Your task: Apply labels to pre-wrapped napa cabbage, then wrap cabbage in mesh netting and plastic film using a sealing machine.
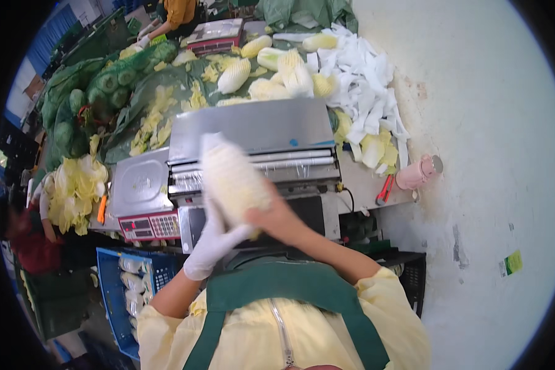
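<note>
A pale napa cabbage in a white foam net (pixel 233 178) is held up, slightly blurred, in front of me. My left hand (pixel 215 243), in a white glove, supports it from the left and below. The bare fingers of my right hand (pixel 275 217) grip its lower right side. Beneath and behind it stands a film-wrapping machine (pixel 254 122) with a metal cover and a roll of clear film. To its left is a red and silver digital scale (pixel 143 182). More cabbages (pixel 234 76), some in foam nets, lie beyond the machine.
White foam nets (pixel 360 78) are heaped at the back right. Near the wall stand a pink bottle (pixel 418 172) and a red cutter (pixel 385 189). An orange-handled knife (pixel 102 209) lies by loose leaves (pixel 76 192). A blue crate (pixel 115 296) holds wrapped cabbages. Other people work left and behind.
</note>
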`<state>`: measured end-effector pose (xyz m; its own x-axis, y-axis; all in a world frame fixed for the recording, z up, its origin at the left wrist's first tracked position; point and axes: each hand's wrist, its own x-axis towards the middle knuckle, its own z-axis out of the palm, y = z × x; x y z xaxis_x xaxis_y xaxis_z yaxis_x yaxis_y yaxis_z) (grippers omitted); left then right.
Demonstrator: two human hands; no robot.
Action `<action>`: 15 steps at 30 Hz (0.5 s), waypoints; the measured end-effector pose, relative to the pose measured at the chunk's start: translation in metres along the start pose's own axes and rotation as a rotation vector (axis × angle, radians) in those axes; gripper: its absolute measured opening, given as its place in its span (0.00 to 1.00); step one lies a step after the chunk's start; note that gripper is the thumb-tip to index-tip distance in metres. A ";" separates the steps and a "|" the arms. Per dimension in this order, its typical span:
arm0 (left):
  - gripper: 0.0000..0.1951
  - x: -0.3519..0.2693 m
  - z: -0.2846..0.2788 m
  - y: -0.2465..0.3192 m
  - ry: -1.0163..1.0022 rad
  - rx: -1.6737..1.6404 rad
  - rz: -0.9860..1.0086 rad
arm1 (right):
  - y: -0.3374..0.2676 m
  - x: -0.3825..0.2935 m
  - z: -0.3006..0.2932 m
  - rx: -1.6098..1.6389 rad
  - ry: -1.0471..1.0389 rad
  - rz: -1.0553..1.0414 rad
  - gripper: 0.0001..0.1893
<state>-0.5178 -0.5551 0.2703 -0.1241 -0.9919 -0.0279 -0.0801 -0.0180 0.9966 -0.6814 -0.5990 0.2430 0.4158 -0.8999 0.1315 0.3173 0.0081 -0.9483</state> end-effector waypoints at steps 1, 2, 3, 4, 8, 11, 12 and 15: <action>0.56 0.014 0.004 0.003 -0.097 -0.006 0.159 | -0.020 0.003 -0.026 0.138 -0.015 0.081 0.34; 0.58 0.034 0.007 0.027 -0.324 -0.147 0.099 | -0.024 0.001 -0.056 0.300 0.084 0.115 0.34; 0.53 0.052 0.001 0.040 -0.489 -0.084 0.034 | -0.028 0.000 -0.087 0.469 0.175 0.152 0.34; 0.50 0.069 -0.002 0.042 -0.446 0.008 0.090 | -0.041 -0.002 -0.114 0.431 0.264 0.125 0.33; 0.40 0.179 -0.029 0.021 -0.154 0.108 0.047 | -0.054 -0.002 -0.227 -0.100 0.664 -0.107 0.35; 0.46 0.287 -0.044 -0.003 -0.088 0.105 -0.024 | -0.030 -0.003 -0.298 -0.296 0.779 -0.001 0.35; 0.48 0.331 -0.041 -0.018 -0.061 0.201 -0.044 | -0.009 -0.004 -0.322 -0.401 0.815 0.061 0.35; 0.56 0.409 -0.002 -0.007 -0.049 0.351 -0.132 | 0.033 -0.016 -0.347 -0.731 0.854 0.207 0.37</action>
<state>-0.5662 -0.9612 0.2518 -0.1366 -0.9766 -0.1663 -0.4316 -0.0924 0.8973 -0.9734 -0.7355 0.1094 -0.4018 -0.9155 -0.0212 -0.3780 0.1869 -0.9067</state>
